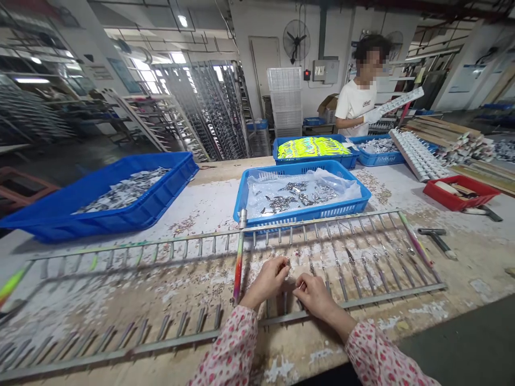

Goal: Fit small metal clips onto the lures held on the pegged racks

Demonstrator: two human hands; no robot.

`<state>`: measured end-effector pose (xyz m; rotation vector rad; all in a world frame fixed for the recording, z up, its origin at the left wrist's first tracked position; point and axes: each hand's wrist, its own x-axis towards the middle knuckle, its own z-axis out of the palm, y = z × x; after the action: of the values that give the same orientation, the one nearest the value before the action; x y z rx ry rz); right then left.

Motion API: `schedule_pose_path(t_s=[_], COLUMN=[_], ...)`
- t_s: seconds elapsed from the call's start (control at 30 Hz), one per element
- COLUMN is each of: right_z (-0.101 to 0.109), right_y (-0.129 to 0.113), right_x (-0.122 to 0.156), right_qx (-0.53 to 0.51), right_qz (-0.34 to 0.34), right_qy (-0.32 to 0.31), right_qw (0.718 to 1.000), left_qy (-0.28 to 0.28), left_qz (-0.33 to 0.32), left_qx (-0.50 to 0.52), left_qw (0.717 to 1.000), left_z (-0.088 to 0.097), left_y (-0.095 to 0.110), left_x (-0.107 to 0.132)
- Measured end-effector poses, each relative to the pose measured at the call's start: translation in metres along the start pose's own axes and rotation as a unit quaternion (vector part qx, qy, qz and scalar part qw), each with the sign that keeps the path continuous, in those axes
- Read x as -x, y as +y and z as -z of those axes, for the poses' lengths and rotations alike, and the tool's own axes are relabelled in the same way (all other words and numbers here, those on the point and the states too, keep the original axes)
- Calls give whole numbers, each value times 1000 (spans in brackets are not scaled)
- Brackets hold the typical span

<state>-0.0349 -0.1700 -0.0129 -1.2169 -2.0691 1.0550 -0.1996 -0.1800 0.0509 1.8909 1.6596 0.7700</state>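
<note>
Over the rack (382, 296), pins running away from me, my left hand (269, 280) pinches a small metal clip (288, 262); right hand (316, 296) close beside, fingers pressed together

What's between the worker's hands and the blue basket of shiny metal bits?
The head view shows the left hand and right hand inside a metal rack; its far rail, lined with short pegs, crosses speckled table before the blue basket.

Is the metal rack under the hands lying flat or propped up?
Lying flat: the metal rack rests along the worktable, both long rails down on its surface, left hand and right hand over its pegs.
</note>
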Motion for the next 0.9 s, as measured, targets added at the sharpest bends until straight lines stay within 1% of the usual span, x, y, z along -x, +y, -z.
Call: schedule_pose_path(t_s=[0.1, 0.2, 0.37, 0.47, 0.53, 0.57, 0.6, 0.63, 0.67, 0.73, 0.8, 0.87, 0.9], right_z=[-1, -1, 1, 5, 9, 12, 15, 18, 21, 27, 30, 27, 24], right_y=[1, 0, 1, -1, -5, -7, -10, -14, -18, -29, -40, -49, -51], right_x=[1, 2, 3, 2, 0, 0, 0, 1, 1, 4, 4, 3, 1], right_qx=[-19, -34, -65, -87, -80, -63, -36, 0, 39, 100, 103, 72, 57], right_qz=[0, 4, 28, 2, -19, -21, -14, -1, 15, 52, 84, 112, 123], right_qy=[21, 27, 7, -36, -79, -98, -109, -107, -93, -47, -22, -33, -41], right_qw=[1000, 999, 997, 996, 993, 993, 993, 994, 995, 992, 991, 991, 990], left_qy=[-3, -3, 18, 23, 46, 68, 93, 118, 139, 164, 183, 193, 195], left_qz=[-3, -7, -11, 4, 28, 48, 73, 101, 128, 165, 174, 173, 174], left_qx=[-8, -23, -42, 4, 77, 132, 200, 277, 357, 498, 593, 654, 675], left_qw=[1000, 1000, 999, 1000, 996, 988, 973, 948, 915, 835, 765, 711, 690], left_z=[-3, -8, -13, -15, -16, -16, -17, -17, -17, -17, -18, -19, -20], left_y=[1, -2, -9, -6, -1, 1, 2, 3, 3, 2, -1, -3, -4], left_x=[2, 3, 0, -3, -5, -6, -7, -7, -7, -7, -7, -7, -7])
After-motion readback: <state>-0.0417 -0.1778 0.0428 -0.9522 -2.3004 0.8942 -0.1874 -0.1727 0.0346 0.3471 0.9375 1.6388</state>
